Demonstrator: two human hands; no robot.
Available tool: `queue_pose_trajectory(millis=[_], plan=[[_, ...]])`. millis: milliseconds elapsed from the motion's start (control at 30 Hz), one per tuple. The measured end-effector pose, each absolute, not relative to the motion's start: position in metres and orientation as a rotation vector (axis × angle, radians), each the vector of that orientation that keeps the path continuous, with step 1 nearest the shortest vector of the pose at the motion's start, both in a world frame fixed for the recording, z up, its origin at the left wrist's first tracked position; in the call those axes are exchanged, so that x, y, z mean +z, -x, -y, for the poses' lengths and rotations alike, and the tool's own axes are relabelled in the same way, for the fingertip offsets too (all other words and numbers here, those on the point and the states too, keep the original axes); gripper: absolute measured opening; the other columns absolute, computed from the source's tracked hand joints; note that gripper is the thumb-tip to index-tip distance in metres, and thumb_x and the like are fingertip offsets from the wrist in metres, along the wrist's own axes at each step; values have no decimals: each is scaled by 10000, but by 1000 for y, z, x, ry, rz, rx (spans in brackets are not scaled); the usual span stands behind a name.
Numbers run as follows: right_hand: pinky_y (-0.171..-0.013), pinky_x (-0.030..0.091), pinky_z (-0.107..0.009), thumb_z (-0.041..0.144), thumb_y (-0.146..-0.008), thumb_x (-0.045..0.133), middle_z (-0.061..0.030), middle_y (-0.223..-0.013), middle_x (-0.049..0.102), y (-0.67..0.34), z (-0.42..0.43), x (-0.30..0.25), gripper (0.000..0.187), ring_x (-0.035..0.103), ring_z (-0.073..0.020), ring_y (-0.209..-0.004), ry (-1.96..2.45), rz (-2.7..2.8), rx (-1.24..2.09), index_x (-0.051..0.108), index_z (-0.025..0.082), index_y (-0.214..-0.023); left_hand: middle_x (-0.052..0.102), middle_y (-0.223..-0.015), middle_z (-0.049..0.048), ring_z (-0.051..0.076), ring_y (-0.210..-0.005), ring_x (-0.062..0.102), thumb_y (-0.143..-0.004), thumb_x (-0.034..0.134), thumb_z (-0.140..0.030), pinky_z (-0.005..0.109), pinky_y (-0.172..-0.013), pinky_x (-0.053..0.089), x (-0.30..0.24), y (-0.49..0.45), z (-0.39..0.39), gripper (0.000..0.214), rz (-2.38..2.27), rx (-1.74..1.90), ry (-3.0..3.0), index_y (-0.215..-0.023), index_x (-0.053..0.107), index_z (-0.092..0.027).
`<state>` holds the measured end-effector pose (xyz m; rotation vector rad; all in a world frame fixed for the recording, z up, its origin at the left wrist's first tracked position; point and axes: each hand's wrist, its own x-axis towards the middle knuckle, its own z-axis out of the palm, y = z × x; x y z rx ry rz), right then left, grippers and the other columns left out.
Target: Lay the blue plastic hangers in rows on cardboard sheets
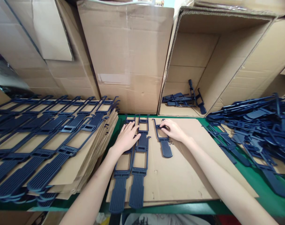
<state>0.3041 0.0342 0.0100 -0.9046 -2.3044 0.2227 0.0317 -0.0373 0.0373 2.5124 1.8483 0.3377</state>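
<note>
The short strip [164,140] is lying near the cardboard sheet's [191,168] 12 o'clock edge, with the right hand [174,129] pinching its upper end in curled fingers. At its 9 o'clock, two long strips [139,168] are already lying in place, and the left hand [127,137] is pressing flat on them with fingers extended. A filled stack [62,150] is sitting farther toward 9 o'clock, and a loose pile [255,125] at 3 o'clock.

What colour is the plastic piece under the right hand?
Dark navy blue. The ribbed plastic piece under the right hand shows best in the head view.
</note>
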Motion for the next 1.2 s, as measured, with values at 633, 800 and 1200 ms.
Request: queue_pose_trajectory(millis=[633,800,1200], plan=[[-1074,321,-524,437,-955,374,-100,-1424,455,-274,-31,2,458,370,-276,-1335,1114,2402,191,513,221,-1334,353,-1495,102,255,-1404,273,-928,399,-381,454,-1153,199,36,-32,36,448,-1811,372,-2520,-1324,476,-186],[-1087,311,-515,442,-958,359,-87,-1431,448,-270,-33,-3,452,349,-263,-1352,1093,2362,184,499,248,-1343,344,-1499,111,260,-1401,278,-931,395,-382,452,-1154,200,36,-32,36,454,-1813,363,-2520,-1325,481,-175],[-1092,298,-506,397,-965,328,-96,-1451,419,-265,-36,-3,449,299,-249,-1379,1100,2380,200,480,214,-1346,330,-1504,126,267,-1403,274,-938,386,-388,461,-1154,194,36,-32,35,458,-1825,330,-2519,-1324,486,-162]])
